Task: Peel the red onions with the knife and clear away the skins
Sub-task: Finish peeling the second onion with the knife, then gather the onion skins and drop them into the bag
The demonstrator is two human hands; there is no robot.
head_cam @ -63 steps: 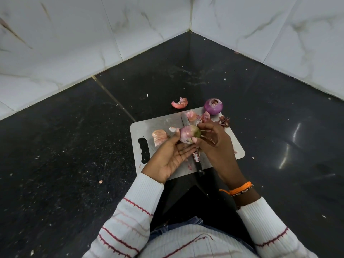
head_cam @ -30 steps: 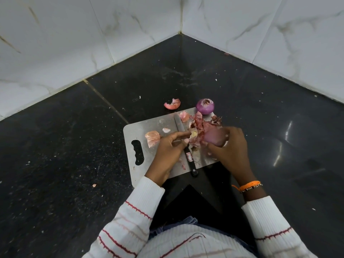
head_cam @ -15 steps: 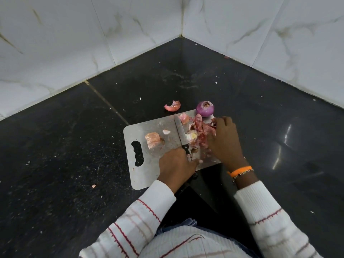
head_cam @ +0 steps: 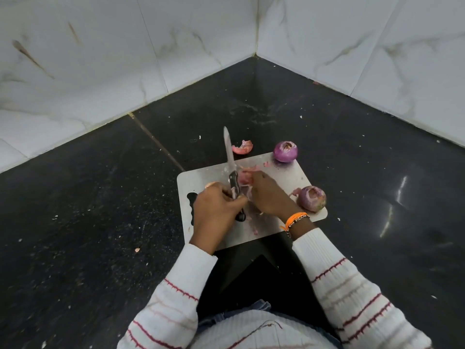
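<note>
Both red onions look peeled at this point, so I'd say the knife work is basically done and it's just cleanup left. One peeled onion (head_cam: pixel 285 151) sits on the far right corner of the steel cutting board (head_cam: pixel 289 177), the other peeled onion (head_cam: pixel 312 198) is at the board's right edge, nearer me. The skins aren't cleared yet: a pile of pink skins (head_cam: pixel 245 176) is mid-board, small bits are scattered toward the near edge, and one curled skin piece (head_cam: pixel 242 147) lies on the black counter (head_cam: pixel 100 197) just past the board's far edge.

My left hand (head_cam: pixel 216 210) is clenched around the knife (head_cam: pixel 231 167) handle over the board's left half, blade pointing away from me past the far edge. My right hand (head_cam: pixel 269 195) is palm down on the skin pile, fingers bunched over it; can't tell if it's actually gripping any.
</note>
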